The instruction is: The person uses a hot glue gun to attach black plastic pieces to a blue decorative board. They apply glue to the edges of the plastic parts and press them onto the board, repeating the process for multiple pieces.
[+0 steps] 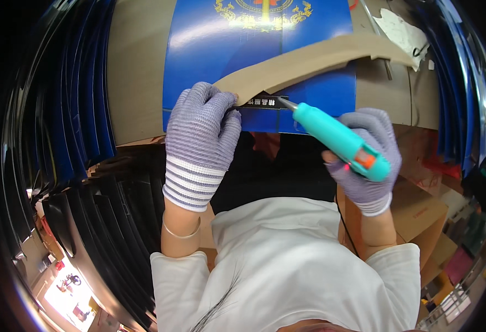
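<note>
Head view, blue panel on table, flanking blue sheets, cardboard boxes

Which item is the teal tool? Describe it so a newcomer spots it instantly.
Find the large blue panel with a yellow emblem, top centre. At its lower right corner, the gloved right hand holds the teal tool, its narrow tip pointing up-left beside a black strip. Its thick teal body with an orange patch sets it apart from the flat tan strip above.
</note>
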Demonstrator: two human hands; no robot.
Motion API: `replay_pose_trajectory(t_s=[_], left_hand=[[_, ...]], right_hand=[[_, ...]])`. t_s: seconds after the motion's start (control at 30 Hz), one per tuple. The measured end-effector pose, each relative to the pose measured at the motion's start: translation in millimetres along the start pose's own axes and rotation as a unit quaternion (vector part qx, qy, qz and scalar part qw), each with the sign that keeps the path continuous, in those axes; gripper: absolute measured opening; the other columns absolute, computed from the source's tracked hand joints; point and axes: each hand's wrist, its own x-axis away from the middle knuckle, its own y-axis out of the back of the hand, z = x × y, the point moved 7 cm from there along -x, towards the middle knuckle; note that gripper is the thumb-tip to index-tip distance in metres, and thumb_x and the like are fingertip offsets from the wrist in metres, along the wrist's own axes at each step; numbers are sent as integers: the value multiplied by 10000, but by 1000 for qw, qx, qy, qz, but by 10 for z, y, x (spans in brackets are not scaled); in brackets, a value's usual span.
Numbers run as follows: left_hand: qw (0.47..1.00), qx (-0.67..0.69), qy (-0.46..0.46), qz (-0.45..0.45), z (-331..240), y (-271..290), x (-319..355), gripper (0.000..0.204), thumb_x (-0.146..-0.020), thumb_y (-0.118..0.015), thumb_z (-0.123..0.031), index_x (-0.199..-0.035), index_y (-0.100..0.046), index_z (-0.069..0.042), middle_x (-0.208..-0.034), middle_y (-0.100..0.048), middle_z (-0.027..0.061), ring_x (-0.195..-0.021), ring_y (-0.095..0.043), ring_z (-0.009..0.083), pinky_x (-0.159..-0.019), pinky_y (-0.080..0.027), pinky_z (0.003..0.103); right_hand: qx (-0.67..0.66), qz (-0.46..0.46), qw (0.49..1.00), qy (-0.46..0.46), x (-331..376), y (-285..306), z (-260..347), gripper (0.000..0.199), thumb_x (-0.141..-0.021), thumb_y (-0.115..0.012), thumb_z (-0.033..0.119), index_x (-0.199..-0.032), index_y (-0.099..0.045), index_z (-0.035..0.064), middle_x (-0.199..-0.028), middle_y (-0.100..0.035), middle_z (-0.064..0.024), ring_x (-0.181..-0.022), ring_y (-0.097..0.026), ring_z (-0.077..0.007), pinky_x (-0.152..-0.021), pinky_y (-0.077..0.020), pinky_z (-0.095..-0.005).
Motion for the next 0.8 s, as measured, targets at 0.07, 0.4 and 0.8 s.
replay_pose_trajectory(t_s=[0.07,0.4,0.8], left_hand=[[1000,18,6,9,20,3,-33,163,-786,-696,-55,-940,-702,-2,-891,-613,138,-860,-603,310,-793,-505,398],[999,21,7,41,97,29,-155,148,-798,-678,-3,-938,-702,36,-811,-622,111,-702,-611,204,-678,-512,303],[995,53,36,74,140,47,-243,153,-786,-680,-67,-910,-716,15,-764,-610,126,-681,-596,248,-680,-507,346]], right_hand=[[23,-25,999,8,-4,-91,26,248,-651,-845,165,-771,-643,84,-874,-642,-73,-813,-583,-290,-755,-465,-400],[106,-41,994,0,2,-187,-95,313,-632,-878,258,-759,-643,95,-830,-629,-67,-773,-580,-268,-723,-452,-392],[50,-3,999,8,-101,-228,-68,267,-698,-831,293,-805,-684,97,-941,-670,-48,-905,-604,-291,-828,-456,-403]])
